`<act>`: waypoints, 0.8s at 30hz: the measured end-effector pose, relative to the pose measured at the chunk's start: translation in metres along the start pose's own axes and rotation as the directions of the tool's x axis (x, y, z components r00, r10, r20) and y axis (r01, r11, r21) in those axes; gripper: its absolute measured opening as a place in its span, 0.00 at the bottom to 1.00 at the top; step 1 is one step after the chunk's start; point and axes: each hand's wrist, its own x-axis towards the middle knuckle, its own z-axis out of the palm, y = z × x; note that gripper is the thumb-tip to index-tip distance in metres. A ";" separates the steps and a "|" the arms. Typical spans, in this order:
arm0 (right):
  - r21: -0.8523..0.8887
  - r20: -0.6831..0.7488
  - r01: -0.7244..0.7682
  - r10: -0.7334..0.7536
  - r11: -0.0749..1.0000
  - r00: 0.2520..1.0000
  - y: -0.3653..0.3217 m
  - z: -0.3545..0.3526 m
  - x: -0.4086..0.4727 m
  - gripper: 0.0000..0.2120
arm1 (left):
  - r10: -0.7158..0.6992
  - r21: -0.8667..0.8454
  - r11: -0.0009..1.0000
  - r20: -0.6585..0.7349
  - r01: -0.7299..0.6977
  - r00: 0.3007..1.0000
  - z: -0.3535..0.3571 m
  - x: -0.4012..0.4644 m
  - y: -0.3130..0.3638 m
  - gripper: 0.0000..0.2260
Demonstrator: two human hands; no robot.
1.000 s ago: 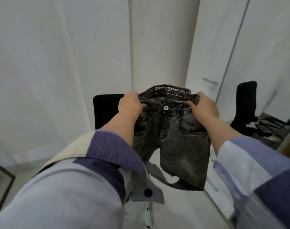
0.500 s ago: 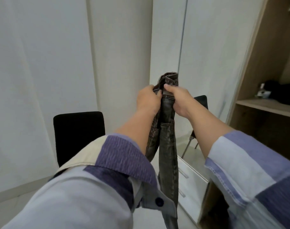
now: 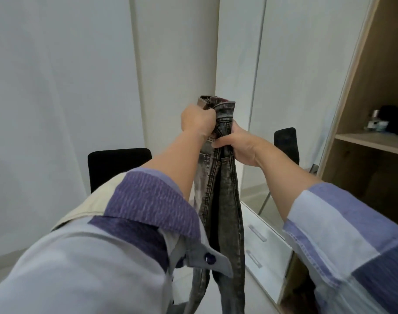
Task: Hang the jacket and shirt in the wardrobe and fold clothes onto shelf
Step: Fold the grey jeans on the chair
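Jeans (image 3: 220, 200) frame centre, halved lengthwise, legs hanging (gravity aligns the seams); left hand (image 3: 198, 120) and right hand (image 3: 236, 146) both clenched on the waistband; shelf (image 3: 374, 141) at right.

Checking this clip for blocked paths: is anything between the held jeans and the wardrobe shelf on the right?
Nothing visible blocks it. Left hand and right hand grip the jeans at the waistband, legs hanging. The shelf is open-fronted; dark items sit farther back on it.

Faded, rough grey denim jeans (image 3: 225, 200); matt pale wood-grain shelf (image 3: 374, 141); smooth white drawer front (image 3: 268, 250).
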 end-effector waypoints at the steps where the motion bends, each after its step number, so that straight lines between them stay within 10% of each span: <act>1: -0.009 -0.014 0.001 -0.001 1.000 1.000 0.002 0.004 0.004 0.33 | 0.007 0.011 1.000 -0.003 -0.007 1.000 -0.004 -0.001 0.000 0.11; 7: 0.040 -0.312 0.080 -0.064 0.996 0.948 0.013 0.042 0.026 0.19 | 0.020 -0.210 0.978 0.034 -0.012 0.999 -0.041 0.006 -0.015 0.13; 13: 0.172 -0.272 0.113 -0.063 0.979 0.960 -0.010 0.066 0.046 0.21 | 0.108 0.380 0.924 -0.362 0.040 0.926 -0.111 0.000 -0.085 0.29; 17: 0.240 -0.176 0.062 -0.019 0.969 0.984 -0.011 0.081 0.056 0.25 | -0.097 -0.023 0.995 -0.266 0.094 0.959 -0.150 -0.008 -0.111 0.48; 24: 0.219 -0.139 0.015 0.016 0.976 0.990 -0.016 0.107 0.074 0.15 | -0.026 -0.028 0.999 -0.368 0.017 0.929 -0.183 -0.012 -0.106 0.21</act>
